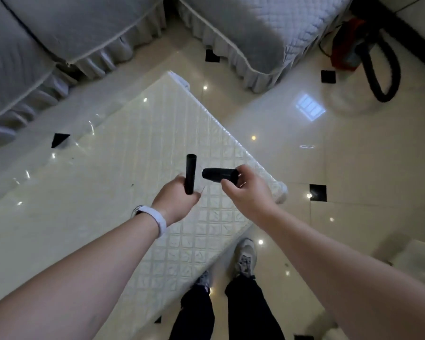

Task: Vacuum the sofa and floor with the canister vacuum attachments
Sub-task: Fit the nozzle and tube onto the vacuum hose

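Floor (353,168) here is glossy cream tile with black insets, grey quilted skirted sofa (59,33) up top, white quilted tabletop (138,148) below it. Red canister vacuum (344,50) sits top right. Over the tabletop, left hand (174,200) grips a slim black tube (190,173), right hand (248,190) wraps a fatter black tapered nozzle (219,176).

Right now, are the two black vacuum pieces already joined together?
No, the slim tube in the left hand and the wider nozzle in the right hand are apart, with a gap between them.
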`<act>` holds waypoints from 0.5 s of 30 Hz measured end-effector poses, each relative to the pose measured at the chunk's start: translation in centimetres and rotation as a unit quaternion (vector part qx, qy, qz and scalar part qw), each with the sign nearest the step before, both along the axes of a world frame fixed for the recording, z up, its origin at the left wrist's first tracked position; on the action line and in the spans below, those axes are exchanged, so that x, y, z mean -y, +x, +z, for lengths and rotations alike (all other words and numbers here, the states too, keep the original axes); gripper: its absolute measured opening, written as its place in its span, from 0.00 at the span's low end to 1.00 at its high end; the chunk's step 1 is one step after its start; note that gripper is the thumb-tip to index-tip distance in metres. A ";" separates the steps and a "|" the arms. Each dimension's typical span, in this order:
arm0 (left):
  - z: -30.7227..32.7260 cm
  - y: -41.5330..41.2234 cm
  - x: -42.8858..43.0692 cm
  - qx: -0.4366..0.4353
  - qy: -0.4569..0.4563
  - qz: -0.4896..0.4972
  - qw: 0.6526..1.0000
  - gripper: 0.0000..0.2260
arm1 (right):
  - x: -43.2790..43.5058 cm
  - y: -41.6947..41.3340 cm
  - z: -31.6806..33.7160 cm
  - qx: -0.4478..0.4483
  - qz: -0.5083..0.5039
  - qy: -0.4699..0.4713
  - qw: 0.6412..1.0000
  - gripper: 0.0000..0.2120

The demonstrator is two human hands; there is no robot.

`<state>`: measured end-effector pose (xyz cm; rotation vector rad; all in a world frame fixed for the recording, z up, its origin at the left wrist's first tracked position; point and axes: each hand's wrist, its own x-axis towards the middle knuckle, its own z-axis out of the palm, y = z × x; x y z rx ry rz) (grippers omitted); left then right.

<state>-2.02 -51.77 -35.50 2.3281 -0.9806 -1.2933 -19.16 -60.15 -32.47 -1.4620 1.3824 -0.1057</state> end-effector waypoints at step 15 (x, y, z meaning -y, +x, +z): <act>-17.7 1.1 -0.4 0.180 0.019 -0.011 0.983 0.10 | 1.1 0.6 -17.8 -0.055 0.047 0.083 0.994 0.14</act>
